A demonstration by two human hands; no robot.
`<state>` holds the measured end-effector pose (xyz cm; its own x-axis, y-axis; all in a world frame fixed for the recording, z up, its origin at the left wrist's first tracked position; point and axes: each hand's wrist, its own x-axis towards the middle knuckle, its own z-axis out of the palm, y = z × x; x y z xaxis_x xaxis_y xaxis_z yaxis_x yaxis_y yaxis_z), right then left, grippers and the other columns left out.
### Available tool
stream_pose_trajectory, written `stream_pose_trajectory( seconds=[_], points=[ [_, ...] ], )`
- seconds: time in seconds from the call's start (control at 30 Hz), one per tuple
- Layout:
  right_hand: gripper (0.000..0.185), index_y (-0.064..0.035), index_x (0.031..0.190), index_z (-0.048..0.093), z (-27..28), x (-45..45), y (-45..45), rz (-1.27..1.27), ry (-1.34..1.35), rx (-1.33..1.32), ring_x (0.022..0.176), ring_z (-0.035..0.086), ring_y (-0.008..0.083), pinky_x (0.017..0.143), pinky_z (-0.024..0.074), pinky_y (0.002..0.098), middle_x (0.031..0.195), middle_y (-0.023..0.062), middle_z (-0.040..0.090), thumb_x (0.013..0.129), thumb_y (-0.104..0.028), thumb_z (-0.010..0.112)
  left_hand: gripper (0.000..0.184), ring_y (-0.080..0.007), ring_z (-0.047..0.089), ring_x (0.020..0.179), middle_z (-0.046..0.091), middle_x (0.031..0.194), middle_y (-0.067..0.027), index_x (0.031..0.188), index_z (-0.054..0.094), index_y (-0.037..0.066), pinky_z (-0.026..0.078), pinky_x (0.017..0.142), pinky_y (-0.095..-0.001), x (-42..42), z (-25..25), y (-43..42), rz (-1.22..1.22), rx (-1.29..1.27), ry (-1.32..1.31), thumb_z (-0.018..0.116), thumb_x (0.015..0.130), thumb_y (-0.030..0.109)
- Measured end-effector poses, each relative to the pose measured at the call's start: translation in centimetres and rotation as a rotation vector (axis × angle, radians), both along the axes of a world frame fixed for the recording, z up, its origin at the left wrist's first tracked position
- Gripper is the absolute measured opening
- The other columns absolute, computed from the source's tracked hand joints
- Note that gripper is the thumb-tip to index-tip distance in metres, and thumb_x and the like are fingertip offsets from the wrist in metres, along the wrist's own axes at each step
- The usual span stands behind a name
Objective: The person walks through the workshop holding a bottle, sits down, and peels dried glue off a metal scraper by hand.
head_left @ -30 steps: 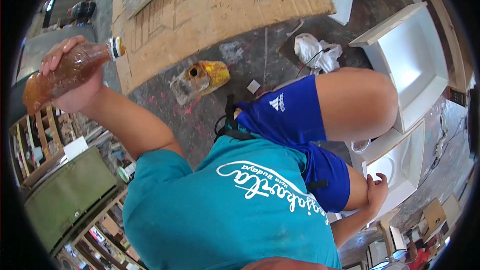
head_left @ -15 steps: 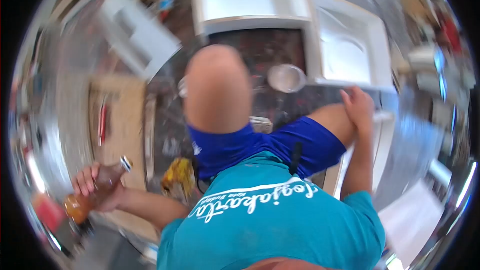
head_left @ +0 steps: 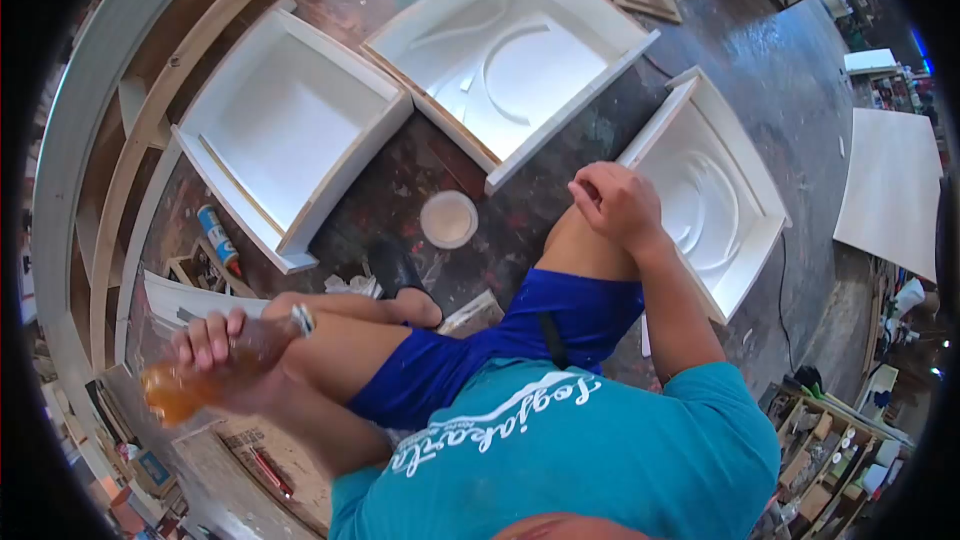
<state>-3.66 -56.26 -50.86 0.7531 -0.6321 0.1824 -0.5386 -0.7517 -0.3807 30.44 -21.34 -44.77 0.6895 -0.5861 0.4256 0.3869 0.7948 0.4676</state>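
My left hand is wrapped round a clear bottle with amber liquid in its lower end. The bottle lies tilted, its neck pointing up and right, beside my bent left leg. My right hand rests on my right knee with its fingers loosely curled and nothing visible in them. Just right of that hand stands a white open box, shaped like a drawer, with curved marks inside. A round tub with pale contents sits on the floor ahead of my legs.
Two more white open boxes, a left one and a middle one, lie ahead. A blue bottle with a red tip is at left, near a curved wooden frame. A crate of wood scraps stands at lower right.
The view has swung and sharpened. My raised left knee has lowered sideways. My left hand has moved up and right with the bottle; my right hand stays on its knee.
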Motion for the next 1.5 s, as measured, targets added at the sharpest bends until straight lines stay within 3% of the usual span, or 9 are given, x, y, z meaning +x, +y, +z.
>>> stream_pose_trajectory(
  seconds=[0.47,0.6,0.73,0.83,0.97,1.17,1.3,1.4,1.5],
  points=[
    [0.032,-0.0022,0.104,0.066,-7.0,8.1,2.4,-0.234,-0.101,0.223,0.107,0.061,0.0362,0.091,0.0511,0.0463,0.113,0.0197,0.060,0.084,-0.025,0.077,0.043,-0.0209,0.057,0.097,0.059,0.096,-0.0033,0.108,0.058,0.011,0.040,0.100,-0.0446,2.6,-6.4,-11.5,-0.081,0.182,-0.004,0.059,0.092,0.051],
    [0.061,-0.0111,0.131,0.057,-12.6,12.7,2.8,-0.407,0.156,0.383,0.135,0.039,0.0529,0.105,0.0435,0.0590,0.150,0.0310,0.033,0.081,-0.039,0.078,0.066,-0.0222,0.059,0.097,0.060,0.098,-0.0037,0.115,0.055,0.011,0.046,0.098,-0.0476,5.9,-9.1,-12.3,-0.046,0.259,-0.025,0.072,0.081,0.065],
    [0.098,-0.0141,0.150,0.046,-17.2,13.2,1.5,-0.268,0.539,0.220,0.152,0.011,0.0507,0.111,0.0166,0.0795,0.163,0.0214,0.027,0.068,-0.050,0.086,0.082,-0.0238,0.060,0.103,0.062,0.105,-0.0054,0.120,0.056,0.009,0.048,0.099,-0.0491,11.4,-13.5,-13.1,-0.007,0.289,-0.169,0.069,0.076,0.077],
    [0.049,-0.0165,0.149,0.048,-19.8,13.4,1.9,-0.330,0.446,0.196,0.151,0.017,0.0493,0.114,0.0037,0.0797,0.150,0.0242,0.043,0.102,-0.026,0.043,0.069,-0.0261,0.065,0.092,0.065,0.096,-0.0065,0.109,0.063,0.007,0.053,0.093,-0.0502,13.2,-13.0,-14.3,-0.058,0.397,-0.080,0.046,0.089,0.070],
    [0.043,-0.0154,0.142,0.056,-18.5,13.0,3.0,-0.317,0.395,0.081,0.144,0.036,0.0457,0.115,0.0079,0.0794,0.128,0.0202,0.063,0.101,-0.022,0.045,0.055,-0.0264,0.065,0.090,0.065,0.092,-0.0071,0.106,0.065,0.006,0.053,0.091,-0.0502,12.4,-12.0,-14.8,-0.077,0.424,-0.020,0.043,0.090,0.055],
    [0.064,-0.0155,0.149,0.050,-17.9,12.2,0.5,-0.192,0.474,0.139,0.135,0.051,0.0346,0.113,0.0068,0.0813,0.135,0.0138,0.063,0.089,-0.034,0.065,0.059,-0.0252,0.066,0.091,0.067,0.094,-0.0053,0.108,0.066,0.008,0.054,0.091,-0.0502,11.1,-12.1,-15.0,-0.084,0.370,-0.126,0.046,0.090,0.061],
    [0.101,-0.0150,0.157,0.037,-9.5,9.4,-3.4,-0.060,0.510,0.171,0.136,0.052,0.0367,0.109,0.0058,0.0852,0.132,0.0096,0.066,0.070,-0.043,0.081,0.069,-0.0239,0.065,0.091,0.066,0.094,-0.0040,0.111,0.066,0.009,0.054,0.092,-0.0504,9.2,-11.4,-14.1,-0.062,0.305,-0.045,0.054,0.086,0.072],
    [0.129,-0.0143,0.164,0.001,-4.1,8.4,-8.7,-0.014,0.533,0.102,0.128,0.056,0.0307,0.108,0.0133,0.0829,0.128,0.0110,0.068,0.070,-0.053,0.081,0.072,-0.0233,0.062,0.091,0.064,0.093,-0.0047,0.113,0.063,0.009,0.053,0.092,-0.0495,8.2,-11.3,-13.7,0.000,0.325,0.023,0.053,0.085,0.075],
    [0.118,-0.0103,0.162,0.019,2.4,6.8,-15.3,0.038,0.556,0.079,0.117,0.061,0.0337,0.111,0.0218,0.0724,0.131,0.0152,0.066,0.073,-0.057,0.080,0.071,-0.0245,0.060,0.095,0.063,0.099,-0.0068,0.114,0.060,0.009,0.050,0.095,-0.0495,8.0,-11.1,-13.7,-0.052,0.264,0.026,0.051,0.086,0.074]
  ],
)
